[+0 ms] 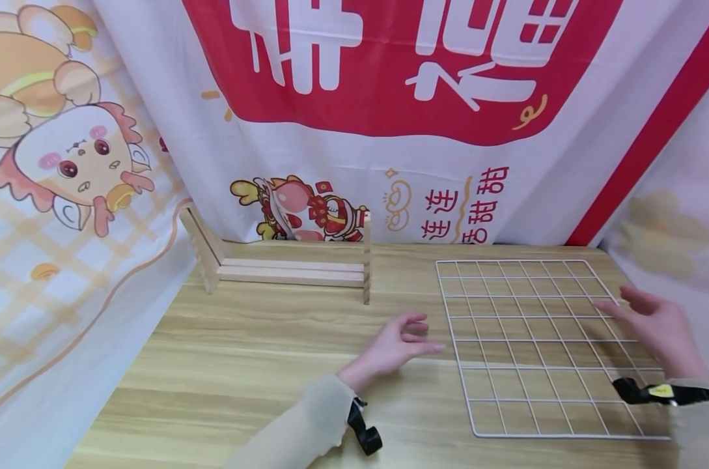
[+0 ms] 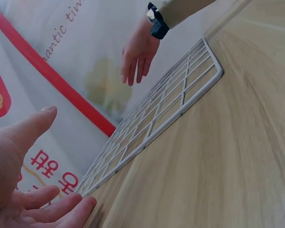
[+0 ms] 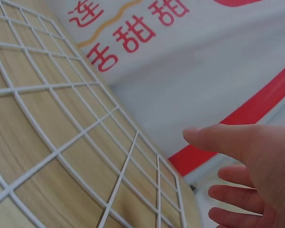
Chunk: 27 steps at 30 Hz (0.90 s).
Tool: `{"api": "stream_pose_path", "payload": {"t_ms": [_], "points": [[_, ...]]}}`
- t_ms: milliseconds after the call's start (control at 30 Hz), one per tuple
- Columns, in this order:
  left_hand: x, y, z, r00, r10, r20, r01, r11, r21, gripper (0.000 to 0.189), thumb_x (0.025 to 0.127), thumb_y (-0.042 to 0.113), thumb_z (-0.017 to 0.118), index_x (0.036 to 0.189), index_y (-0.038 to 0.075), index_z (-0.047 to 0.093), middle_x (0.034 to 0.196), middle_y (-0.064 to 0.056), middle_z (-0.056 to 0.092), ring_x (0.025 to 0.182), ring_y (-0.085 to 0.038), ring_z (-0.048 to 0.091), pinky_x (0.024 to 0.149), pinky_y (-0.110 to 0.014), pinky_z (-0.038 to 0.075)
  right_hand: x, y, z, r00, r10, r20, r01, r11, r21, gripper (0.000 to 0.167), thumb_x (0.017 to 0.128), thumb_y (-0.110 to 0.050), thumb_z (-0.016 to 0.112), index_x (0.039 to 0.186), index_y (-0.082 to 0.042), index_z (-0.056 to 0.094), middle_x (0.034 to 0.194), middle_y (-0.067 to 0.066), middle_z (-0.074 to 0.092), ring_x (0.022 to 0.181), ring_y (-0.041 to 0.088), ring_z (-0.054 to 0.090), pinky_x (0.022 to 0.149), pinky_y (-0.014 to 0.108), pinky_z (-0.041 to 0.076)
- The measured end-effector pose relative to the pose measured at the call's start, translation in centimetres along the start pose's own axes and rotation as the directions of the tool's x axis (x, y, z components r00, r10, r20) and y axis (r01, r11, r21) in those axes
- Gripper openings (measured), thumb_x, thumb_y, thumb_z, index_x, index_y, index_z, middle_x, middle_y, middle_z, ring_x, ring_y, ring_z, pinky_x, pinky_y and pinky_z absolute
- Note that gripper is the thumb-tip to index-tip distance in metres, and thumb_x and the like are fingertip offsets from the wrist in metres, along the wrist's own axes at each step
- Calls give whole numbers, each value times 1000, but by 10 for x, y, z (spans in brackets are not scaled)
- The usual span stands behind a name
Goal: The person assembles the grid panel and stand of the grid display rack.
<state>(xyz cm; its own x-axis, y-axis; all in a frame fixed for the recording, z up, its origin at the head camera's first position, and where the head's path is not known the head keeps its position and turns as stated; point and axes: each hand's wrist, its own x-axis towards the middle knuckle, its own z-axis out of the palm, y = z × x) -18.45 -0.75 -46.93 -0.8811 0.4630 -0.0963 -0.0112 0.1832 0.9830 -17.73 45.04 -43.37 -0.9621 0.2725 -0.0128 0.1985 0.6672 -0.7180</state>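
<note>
A white wire grid panel lies flat on the right part of the wooden table. Just left of its near-left side is my left hand, fingers loosely bent and holding nothing. Above the panel's right side hovers my right hand, also holding nothing, its thumb spread from the fingers. In the left wrist view, the left hand appears beside the panel's edge. The right wrist view has the right hand apart from the wires.
A wooden rack with upright ends stands at the back left of the table. Printed cloth hangs behind it and along both sides. Each wrist wears a black strap with a camera.
</note>
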Motion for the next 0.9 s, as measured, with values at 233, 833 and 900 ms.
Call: {"api": "stream_pose_path", "payload": {"t_ms": [233,833,900], "points": [[10,-1,13,996,-22,87,24,1000,-19,76,86,21,85,149,1,46,140,-11,59,120,-20,61,105,-34,48,7,21,1,999,25,30,-24,999,-32,91,96,-55,64,150,12,35,148,38,36,135,56,32,104,50,40],[14,0,26,991,-56,124,62,997,-49,78,86,23,84,149,-2,45,141,-10,59,128,-22,56,110,-34,42,12,40,5,991,131,30,-131,991,-13,98,96,-57,63,148,18,29,148,43,31,132,60,32,102,74,31],[15,0,26,990,-59,126,66,996,-59,78,87,24,83,149,-2,45,141,-10,59,129,-23,56,111,-36,42,11,39,5,990,135,29,-135,991,-9,98,95,-57,64,148,18,29,148,43,30,132,60,32,102,74,31]]}}
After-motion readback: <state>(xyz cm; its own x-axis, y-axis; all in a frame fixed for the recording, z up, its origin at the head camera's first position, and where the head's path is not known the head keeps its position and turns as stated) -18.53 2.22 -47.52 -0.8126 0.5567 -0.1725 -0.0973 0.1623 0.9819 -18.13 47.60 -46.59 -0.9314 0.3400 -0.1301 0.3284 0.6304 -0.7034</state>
